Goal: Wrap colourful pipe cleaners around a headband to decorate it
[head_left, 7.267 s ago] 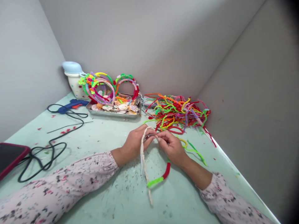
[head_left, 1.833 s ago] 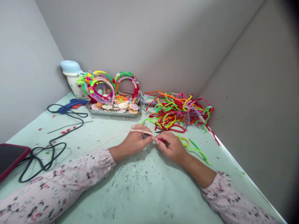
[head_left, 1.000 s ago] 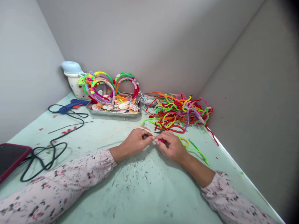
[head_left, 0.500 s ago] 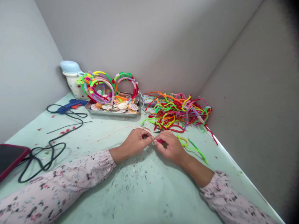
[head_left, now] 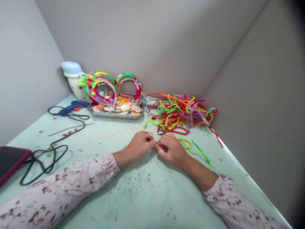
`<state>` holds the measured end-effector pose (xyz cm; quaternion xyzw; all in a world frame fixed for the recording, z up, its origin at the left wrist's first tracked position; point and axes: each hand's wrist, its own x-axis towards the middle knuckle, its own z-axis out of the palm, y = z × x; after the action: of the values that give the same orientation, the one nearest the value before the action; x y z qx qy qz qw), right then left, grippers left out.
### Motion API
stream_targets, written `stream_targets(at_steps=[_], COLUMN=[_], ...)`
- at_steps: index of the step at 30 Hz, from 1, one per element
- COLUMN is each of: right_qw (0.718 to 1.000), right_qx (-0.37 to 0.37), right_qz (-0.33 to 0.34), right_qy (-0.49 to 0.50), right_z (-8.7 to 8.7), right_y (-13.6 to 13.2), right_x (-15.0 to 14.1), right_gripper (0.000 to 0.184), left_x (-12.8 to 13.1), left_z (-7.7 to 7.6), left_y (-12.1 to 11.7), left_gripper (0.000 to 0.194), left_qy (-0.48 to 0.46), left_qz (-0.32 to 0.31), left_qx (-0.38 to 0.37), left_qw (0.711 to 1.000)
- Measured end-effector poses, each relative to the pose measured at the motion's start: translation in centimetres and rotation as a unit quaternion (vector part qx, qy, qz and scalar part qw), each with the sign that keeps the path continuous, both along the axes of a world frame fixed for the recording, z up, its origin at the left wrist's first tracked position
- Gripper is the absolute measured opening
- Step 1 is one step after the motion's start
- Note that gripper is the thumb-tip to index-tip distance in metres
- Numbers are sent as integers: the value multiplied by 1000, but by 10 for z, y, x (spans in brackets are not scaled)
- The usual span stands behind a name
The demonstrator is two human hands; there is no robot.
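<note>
My left hand (head_left: 139, 147) and my right hand (head_left: 171, 149) meet at the middle of the pale green table (head_left: 147, 197), fingertips pinched together. The left hand pinches a pale pink pipe cleaner (head_left: 111, 134) that trails off to the left across the table. A short red pipe-cleaner piece (head_left: 161, 146) shows between the fingers of my right hand. Most of what the fingers grip is hidden. A yellow loop and green pipe cleaner (head_left: 190, 147) lie just right of my right hand.
A heap of coloured pipe cleaners (head_left: 183, 113) lies at the back right. A metal tray (head_left: 114, 114) holds shells and wrapped headbands (head_left: 107, 89). A blue glue gun (head_left: 71, 107) with black cord (head_left: 47, 152), a white-and-blue jar (head_left: 72, 79), and a red-edged tablet (head_left: 10, 160) are on the left.
The pale pipe cleaner, earlier looped up between my hands, now lies stretched flat to the left. My hands have drawn closer together and barely shifted in the last second.
</note>
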<state>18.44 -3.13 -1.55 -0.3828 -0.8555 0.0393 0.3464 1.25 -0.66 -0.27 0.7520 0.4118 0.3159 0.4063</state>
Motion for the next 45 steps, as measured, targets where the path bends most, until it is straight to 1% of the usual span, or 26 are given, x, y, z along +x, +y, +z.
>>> stream_targets(at_steps=[6,12,18,21,23,25,28,30,32,35,45], right_qw=[1000,998,997,998,999,998,995,994,993,993,993], right_qx=[9,33,50,54,51,46,48,52,52,49,61], right_qz=[9,10,15,5,-8,-23,-38,-39,-38,-33,-33], right_qy=[-22,-51,-64,-31,3,37,76,92,100,99,99], right_z=[0,-1,0,0,0,1,3,5,6,7,8], right_y=[-1,-3,-4,-2,-2,-1,-2,-3,-4,-5,-8], right_x=[-1,-1,-1,1,3,5,8,9,9,9,9], right_gripper=[15,17,15,10,8,8,6,6,6,7,7], left_x=[1,2,-1,-4,-6,-7,-9,-9,-9,-9,-9], left_z=[-3,1,-2,-1,2,7,11,12,11,10,8], left_y=[1,1,3,4,2,0,-4,-5,-6,-5,-4], left_gripper=[13,12,13,13,15,14,8,8,9,14,17], left_qy=[14,37,19,-8,-37,-67,-83,-76,-71,-69,-67], left_qz=[6,10,-5,-18,-31,-40,-47,-60,-82,-95,-69], left_qx=[-15,-20,-43,-36,-14,26,124,192,239,272,333], left_qw=[1000,999,999,999,999,997,988,977,965,955,938])
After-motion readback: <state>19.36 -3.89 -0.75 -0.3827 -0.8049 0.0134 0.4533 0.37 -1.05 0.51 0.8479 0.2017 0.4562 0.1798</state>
